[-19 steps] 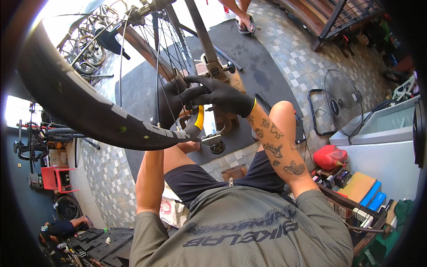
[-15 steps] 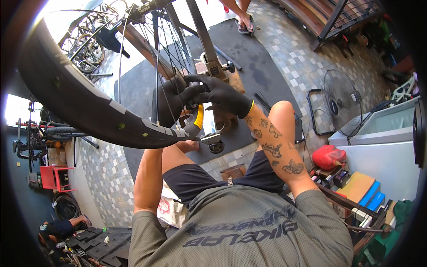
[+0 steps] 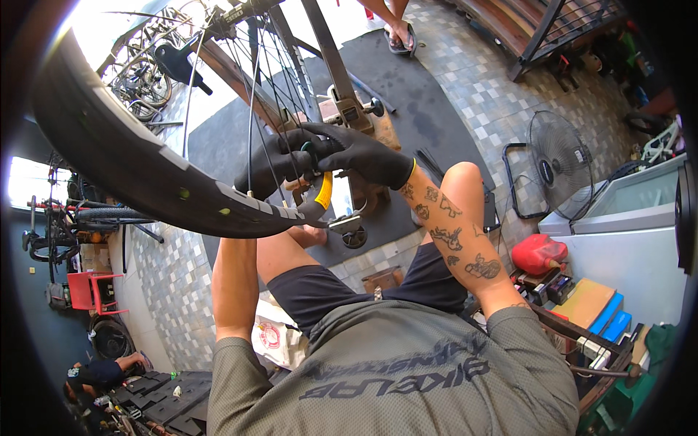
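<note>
Gloved hands (image 3: 363, 155) curled at wheel (image 3: 156, 187), grip unclear, yellow rim label (image 3: 324, 190), dark shirt print (image 3: 396, 384)

Bright daylight, upper left blown out behind the wheel (image 3: 142, 178). Lower left dim. Fisheye bends straight edges, black vignette in corners. Centre fairly sharp.

We could not see the wrist end of the left hand (image 3: 267, 166), because the wheel (image 3: 131, 167) covered it. The green bit (image 3: 308, 147) by the right hand (image 3: 367, 156) was too small for us to name. The top edge cut off the wheel and another person's legs (image 3: 396, 10).
</note>
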A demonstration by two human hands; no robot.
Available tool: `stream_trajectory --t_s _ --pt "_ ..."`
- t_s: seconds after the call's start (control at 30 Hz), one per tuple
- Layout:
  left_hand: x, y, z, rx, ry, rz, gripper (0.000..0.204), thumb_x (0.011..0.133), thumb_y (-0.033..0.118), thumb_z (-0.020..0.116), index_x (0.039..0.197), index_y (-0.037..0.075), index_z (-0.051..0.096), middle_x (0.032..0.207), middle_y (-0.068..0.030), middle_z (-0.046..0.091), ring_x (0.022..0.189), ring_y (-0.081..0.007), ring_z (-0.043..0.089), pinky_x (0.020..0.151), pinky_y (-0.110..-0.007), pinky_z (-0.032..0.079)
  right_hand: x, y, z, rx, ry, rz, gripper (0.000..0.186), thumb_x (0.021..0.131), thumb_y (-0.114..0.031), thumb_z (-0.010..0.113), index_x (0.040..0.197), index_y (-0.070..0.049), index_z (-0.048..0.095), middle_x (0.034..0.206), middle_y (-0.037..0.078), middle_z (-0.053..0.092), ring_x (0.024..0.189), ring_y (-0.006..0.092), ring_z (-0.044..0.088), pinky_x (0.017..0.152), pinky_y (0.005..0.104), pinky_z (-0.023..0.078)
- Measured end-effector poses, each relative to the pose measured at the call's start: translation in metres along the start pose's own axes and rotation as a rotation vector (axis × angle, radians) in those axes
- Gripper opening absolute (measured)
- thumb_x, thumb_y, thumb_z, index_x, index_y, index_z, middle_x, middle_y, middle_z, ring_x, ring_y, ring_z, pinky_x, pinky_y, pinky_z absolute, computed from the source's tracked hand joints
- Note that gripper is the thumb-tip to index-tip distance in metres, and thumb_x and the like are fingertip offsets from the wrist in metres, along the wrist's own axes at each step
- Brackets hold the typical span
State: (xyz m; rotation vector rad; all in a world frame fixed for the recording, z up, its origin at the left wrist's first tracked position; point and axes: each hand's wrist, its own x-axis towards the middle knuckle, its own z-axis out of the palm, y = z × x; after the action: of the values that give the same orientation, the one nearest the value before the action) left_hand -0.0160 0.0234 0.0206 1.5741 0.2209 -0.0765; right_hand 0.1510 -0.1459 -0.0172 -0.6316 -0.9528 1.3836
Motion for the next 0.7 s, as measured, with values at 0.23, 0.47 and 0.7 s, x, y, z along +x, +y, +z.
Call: stream_trajectory --t_s 0.23,0.47,0.7 --pt "-0.002 -0.003 0.005 -0.087 0.043 0.020 0.036 0.098 0.021 0.074 0.125 -0.001 0.068 0.107 -0.0070 0.073 0.092 -0.0129 0.069 0.083 -0.030 0.055 0.002 0.001 -0.002 -0.075 0.028 0.000 0.081 0.085 -0.008 0.071 0.157 0.006 0.035 0.140 0.013 0.060 0.126 0.0188 0.060 0.111 0.0340 0.047" --pt "-0.001 0.006 0.022 0.153 0.281 0.022 0.035 0.095 0.030 0.078 0.104 -0.003 0.070 0.083 -0.0049 0.071 0.073 -0.0097 0.064 0.064 -0.025 0.049 0.004 0.009 -0.014 -0.080 -0.044 0.009 0.084 0.087 -0.003 0.065 0.161 0.004 0.026 0.139 0.017 0.060 0.126 0.0212 0.060 0.112 0.0346 0.046" --pt "0.005 0.009 0.042 0.395 0.520 0.013 0.033 0.095 0.030 0.078 0.091 -0.001 0.070 0.074 -0.0061 0.069 0.069 -0.0104 0.064 0.061 -0.027 0.048 0.010 0.006 -0.019 -0.310 0.004 0.039 0.089 0.084 -0.006 0.069 0.162 0.002 0.027 0.141 0.018 0.057 0.126 0.0204 0.059 0.109 0.0336 0.048"
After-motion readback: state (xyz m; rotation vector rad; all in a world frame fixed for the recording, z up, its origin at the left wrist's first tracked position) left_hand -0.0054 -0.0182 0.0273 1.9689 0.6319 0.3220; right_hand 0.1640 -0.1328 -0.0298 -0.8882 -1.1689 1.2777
